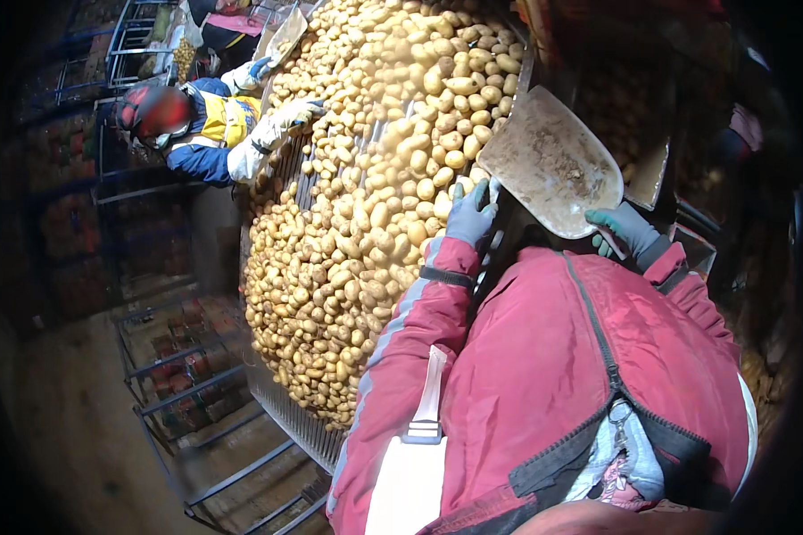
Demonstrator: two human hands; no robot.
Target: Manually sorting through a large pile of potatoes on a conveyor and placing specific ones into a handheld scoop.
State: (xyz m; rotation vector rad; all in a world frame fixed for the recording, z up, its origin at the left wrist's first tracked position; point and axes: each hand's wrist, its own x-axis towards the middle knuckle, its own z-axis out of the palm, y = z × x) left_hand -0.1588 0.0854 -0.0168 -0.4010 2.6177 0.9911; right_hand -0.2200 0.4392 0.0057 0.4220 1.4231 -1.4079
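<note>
A large mass of potatoes (pixel 354 267) spreads over a slatted conveyor (pixel 304 177). On its near edge is my left hand (pixel 472 214), in a grey-green glove, with its fingers beside the nearest potatoes. A pale edge shows between its thumb and fingers; whether it grips that edge I cannot tell. My right hand (pixel 626 231), gloved alike, holds a broad, dirt-stained scoop (pixel 555 164) at its handle end. The scoop lies tilted to the right of the potatoes, its far corner near my left fingertips. Only soil residue shows in it.
Across the conveyor a co-worker (pixel 207 127) in a yellow apron reaches gloved hands over the potatoes. A second scoop (pixel 286 37) is near that person. Blue metal frames (pixel 207 391) with filled sacks stand lower left. An open box flap (pixel 649 174) is at right, in shadow.
</note>
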